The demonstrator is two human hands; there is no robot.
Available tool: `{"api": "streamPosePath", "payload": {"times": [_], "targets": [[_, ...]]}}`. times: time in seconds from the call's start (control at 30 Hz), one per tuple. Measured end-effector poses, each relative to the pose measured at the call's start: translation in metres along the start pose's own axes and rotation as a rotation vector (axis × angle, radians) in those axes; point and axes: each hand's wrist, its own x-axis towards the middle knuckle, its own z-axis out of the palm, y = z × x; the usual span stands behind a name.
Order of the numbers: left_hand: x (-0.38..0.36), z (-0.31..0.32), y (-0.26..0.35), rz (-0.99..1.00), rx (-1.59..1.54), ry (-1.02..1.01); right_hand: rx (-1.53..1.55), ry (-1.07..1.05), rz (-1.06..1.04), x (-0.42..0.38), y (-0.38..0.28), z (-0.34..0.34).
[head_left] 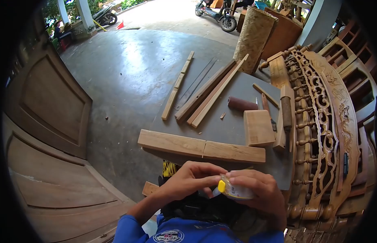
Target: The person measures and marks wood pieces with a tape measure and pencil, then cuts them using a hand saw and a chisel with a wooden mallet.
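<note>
Close to my body, my right hand (257, 186) is wrapped around a small clear plastic bottle (239, 192) with a yellow cap. The bottle lies tilted, its cap pointing left. My left hand (192, 178) meets it from the other side, thumb and fingers pinched at the bottle's cap end. Part of the bottle is hidden behind my fingers. Just beyond my hands, a light wooden beam (172, 141) with a seam across it lies along the near edge of the grey work table (215, 131).
On the table are a wooden block (259, 127), a dark red roll (242, 103), a chisel (285, 111), a saw blade (195, 83) and several wood strips (221, 91). Carved wooden furniture (318, 113) stands at right. Wooden door panels (54, 178) are at left.
</note>
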Motion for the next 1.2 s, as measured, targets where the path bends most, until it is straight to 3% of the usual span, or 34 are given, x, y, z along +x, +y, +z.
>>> {"api": "streamPosePath", "payload": {"times": [0.07, 0.17, 0.33, 0.43, 0.5, 0.77, 0.93, 1.2], "targets": [[-0.001, 0.001, 0.006, -0.088, 0.03, -0.018, -0.094, -0.021, -0.01, -0.009, 0.006, -0.002], [-0.008, -0.008, 0.006, -0.006, 0.194, 0.116, -0.185, -0.056, 0.065, -0.011, 0.005, -0.01], [-0.053, -0.053, 0.04, 0.309, 0.458, 0.689, -0.19, 0.088, 0.282, -0.03, 0.016, -0.071], [-0.06, -0.104, 0.048, 0.413, 0.55, 0.846, -0.319, 0.082, 0.465, -0.045, 0.026, -0.1], [-0.054, -0.117, 0.048, 0.425, 0.571, 0.929, -0.407, 0.11, 0.46, -0.05, 0.033, -0.098], [-0.043, -0.116, 0.042, 0.344, 0.662, 0.938, -0.329, 0.042, 0.53, -0.049, 0.042, -0.09], [-0.043, -0.107, 0.046, 0.286, 0.715, 0.952, -0.256, 0.063, 0.471, -0.045, 0.05, -0.083], [-0.041, -0.101, 0.041, 0.339, 0.807, 0.986, -0.209, 0.032, 0.52, -0.043, 0.05, -0.087]]}}
